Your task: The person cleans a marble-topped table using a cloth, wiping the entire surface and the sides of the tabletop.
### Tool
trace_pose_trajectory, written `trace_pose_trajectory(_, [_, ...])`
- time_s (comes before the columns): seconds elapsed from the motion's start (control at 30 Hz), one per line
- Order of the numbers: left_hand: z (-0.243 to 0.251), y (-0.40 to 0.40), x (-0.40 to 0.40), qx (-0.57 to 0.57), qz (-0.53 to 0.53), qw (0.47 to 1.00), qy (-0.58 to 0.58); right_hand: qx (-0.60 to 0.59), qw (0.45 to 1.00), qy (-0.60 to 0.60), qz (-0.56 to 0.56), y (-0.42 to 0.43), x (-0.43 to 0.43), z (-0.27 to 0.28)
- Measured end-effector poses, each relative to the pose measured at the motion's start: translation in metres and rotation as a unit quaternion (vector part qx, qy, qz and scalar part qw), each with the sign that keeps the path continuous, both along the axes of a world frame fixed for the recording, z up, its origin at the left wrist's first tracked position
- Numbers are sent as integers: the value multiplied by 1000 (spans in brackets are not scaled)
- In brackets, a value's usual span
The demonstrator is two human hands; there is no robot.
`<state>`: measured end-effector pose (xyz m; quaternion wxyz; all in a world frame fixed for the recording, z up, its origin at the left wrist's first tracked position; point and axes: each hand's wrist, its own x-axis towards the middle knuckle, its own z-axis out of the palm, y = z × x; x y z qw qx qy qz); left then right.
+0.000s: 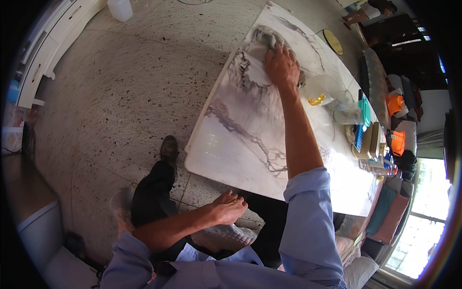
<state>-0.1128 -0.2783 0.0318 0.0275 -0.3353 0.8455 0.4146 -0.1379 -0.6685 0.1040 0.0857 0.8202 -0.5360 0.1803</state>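
Note:
My right hand [282, 68] reaches far over the marble-patterned table [231, 144], its fingers spread on a grey cloth [269, 36] that lies flat against the top. Part of the cloth is hidden beneath the palm. Just right of that hand stands a clear pitcher [319, 88] with a yellow handle, and beside it a clear container with a teal lid [364, 111]. My left hand [229, 207] is near my lap, below the table's near edge, touching nothing that I can make out; its fingers are loosely curled.
Boxes [368, 141], a blue comb-like item [359, 137] and bottles [389, 171] crowd the table's right side. Behind them is a sofa with cushions [391, 218] and orange items [398, 142]. A white drawer cabinet [54, 39] stands at upper left. Another person [371, 11] is at far upper right.

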Motion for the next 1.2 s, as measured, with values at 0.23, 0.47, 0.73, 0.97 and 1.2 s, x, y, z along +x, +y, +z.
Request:
trace_pose_trajectory(0.23, [0, -17, 10, 2, 4, 999, -41, 14, 996, 24, 79, 42, 20, 2])
trace_pose_trajectory(0.47, [-27, -19, 6, 38, 1, 994, -98, 108, 974, 8, 201, 235, -4, 21])
trace_pose_trajectory(0.73, [-55, 23, -7, -179, 66, 982, -7, 141, 975, 33, 168, 301, -55, 29])
trace_pose_trajectory(0.97, [20, 8, 11, -94, 39, 995, 7, 94, 993, 41, 65, 124, 18, 10])
trace_pose_trajectory(1.2, [26, 4, 19, -84, 65, 994, -8, 64, 996, 64, 8, -31, 78, 10])
